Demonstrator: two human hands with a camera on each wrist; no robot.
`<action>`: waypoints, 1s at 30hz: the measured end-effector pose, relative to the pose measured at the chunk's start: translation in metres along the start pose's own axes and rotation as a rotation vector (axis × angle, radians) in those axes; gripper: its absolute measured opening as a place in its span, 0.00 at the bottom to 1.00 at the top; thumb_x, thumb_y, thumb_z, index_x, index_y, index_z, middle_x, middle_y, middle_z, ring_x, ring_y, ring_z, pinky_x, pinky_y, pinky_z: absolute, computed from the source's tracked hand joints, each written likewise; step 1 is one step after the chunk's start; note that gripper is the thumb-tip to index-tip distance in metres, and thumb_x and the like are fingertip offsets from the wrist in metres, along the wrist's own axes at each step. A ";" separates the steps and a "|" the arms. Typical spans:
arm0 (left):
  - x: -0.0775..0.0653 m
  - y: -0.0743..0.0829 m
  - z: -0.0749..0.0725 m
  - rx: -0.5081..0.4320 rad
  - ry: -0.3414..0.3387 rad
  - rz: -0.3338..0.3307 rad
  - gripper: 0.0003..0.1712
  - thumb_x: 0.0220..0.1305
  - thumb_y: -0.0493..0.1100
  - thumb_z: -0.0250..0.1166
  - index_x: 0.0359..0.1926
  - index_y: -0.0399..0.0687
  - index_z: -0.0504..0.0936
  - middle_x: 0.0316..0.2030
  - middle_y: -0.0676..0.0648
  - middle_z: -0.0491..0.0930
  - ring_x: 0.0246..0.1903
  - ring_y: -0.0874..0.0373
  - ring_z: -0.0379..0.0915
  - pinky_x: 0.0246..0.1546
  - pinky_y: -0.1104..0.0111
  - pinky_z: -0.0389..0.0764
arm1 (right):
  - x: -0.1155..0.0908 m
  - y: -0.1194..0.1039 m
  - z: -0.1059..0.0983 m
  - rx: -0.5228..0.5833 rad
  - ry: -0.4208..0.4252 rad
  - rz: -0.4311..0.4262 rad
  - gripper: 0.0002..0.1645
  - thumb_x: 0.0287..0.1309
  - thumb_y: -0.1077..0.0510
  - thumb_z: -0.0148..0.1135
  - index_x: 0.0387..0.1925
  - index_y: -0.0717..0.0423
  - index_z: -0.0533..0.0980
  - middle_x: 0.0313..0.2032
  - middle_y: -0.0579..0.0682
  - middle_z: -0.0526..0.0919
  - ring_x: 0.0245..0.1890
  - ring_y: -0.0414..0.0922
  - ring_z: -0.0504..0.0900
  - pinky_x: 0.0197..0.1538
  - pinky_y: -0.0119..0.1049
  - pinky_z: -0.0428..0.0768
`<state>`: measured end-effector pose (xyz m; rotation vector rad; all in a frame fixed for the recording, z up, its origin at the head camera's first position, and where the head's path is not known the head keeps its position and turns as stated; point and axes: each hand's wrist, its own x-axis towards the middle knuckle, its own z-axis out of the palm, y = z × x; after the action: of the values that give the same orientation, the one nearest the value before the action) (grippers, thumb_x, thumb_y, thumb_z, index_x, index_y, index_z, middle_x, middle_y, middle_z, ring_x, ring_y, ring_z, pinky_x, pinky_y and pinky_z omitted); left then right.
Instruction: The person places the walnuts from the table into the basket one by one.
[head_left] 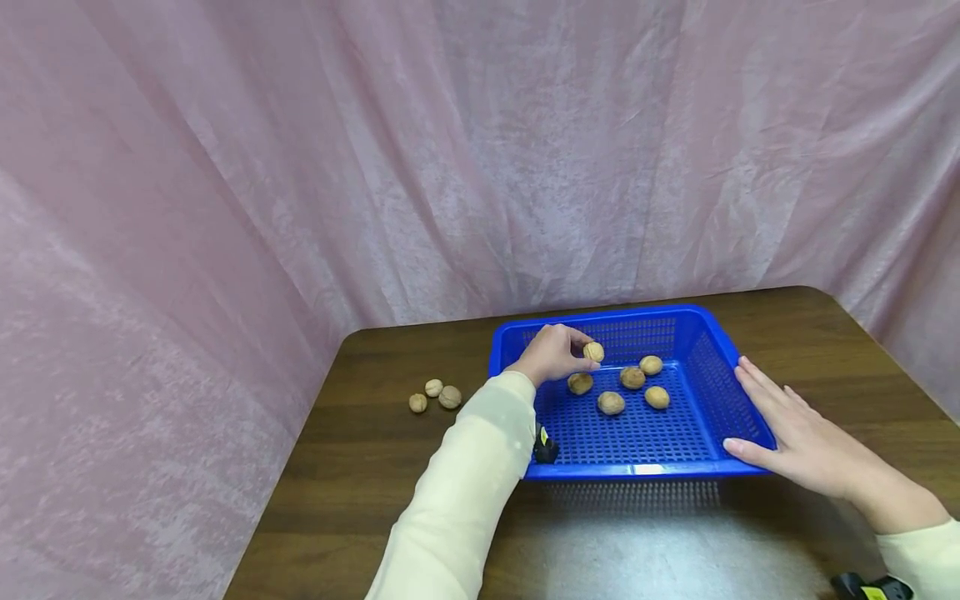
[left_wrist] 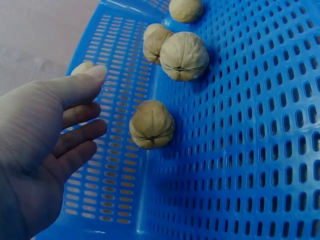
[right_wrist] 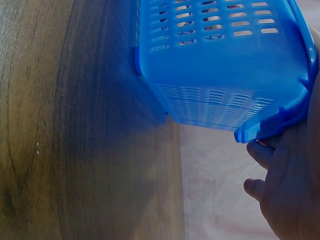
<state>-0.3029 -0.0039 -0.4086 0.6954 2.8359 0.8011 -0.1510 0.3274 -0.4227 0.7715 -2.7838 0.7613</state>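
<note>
Fingers of the left hand pinched a walnut over the blue basket; in the left wrist view, the thumb hid most of it, its long axis unclear. The right hand, fingers nearly straight, touched the rim.

Bright head view, pale glare on tabletop, dim right wrist view, right hand shadowed

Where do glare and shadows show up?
Head view: pale glare on the table in front of the basket; left wrist view: lower fingers of the left hand look shaded; right wrist view: dark shade on the table beside the basket, and a dim right hand.
</note>
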 end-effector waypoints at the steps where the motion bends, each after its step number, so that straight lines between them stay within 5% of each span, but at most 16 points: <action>1: 0.000 -0.001 0.001 -0.002 -0.013 -0.005 0.23 0.53 0.53 0.74 0.50 0.54 0.85 0.35 0.62 0.82 0.35 0.71 0.74 0.37 0.78 0.75 | 0.000 0.000 0.000 0.002 -0.002 0.001 0.56 0.57 0.46 0.66 0.75 0.57 0.44 0.75 0.55 0.42 0.74 0.43 0.40 0.72 0.36 0.31; 13: -0.002 -0.003 0.006 0.074 -0.057 0.017 0.18 0.52 0.49 0.75 0.44 0.51 0.88 0.38 0.57 0.85 0.38 0.69 0.77 0.40 0.78 0.75 | -0.001 0.002 0.001 -0.002 0.006 -0.012 0.56 0.57 0.47 0.66 0.75 0.58 0.44 0.75 0.53 0.40 0.74 0.40 0.39 0.72 0.37 0.31; 23: -0.002 -0.002 0.003 0.017 -0.036 -0.005 0.17 0.51 0.49 0.76 0.43 0.51 0.88 0.38 0.57 0.85 0.38 0.70 0.77 0.41 0.78 0.76 | -0.001 0.001 -0.001 0.005 0.001 -0.007 0.56 0.57 0.47 0.66 0.75 0.57 0.43 0.76 0.51 0.39 0.74 0.39 0.39 0.71 0.34 0.30; 30: -0.001 0.007 -0.011 -0.078 0.031 0.011 0.19 0.54 0.51 0.73 0.46 0.50 0.86 0.41 0.56 0.85 0.43 0.65 0.78 0.44 0.76 0.76 | 0.000 0.002 -0.001 0.001 -0.002 -0.002 0.56 0.57 0.46 0.66 0.75 0.57 0.43 0.76 0.52 0.40 0.74 0.40 0.40 0.72 0.35 0.31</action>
<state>-0.3016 -0.0044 -0.3955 0.6950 2.8123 0.9271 -0.1518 0.3291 -0.4224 0.7759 -2.7843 0.7615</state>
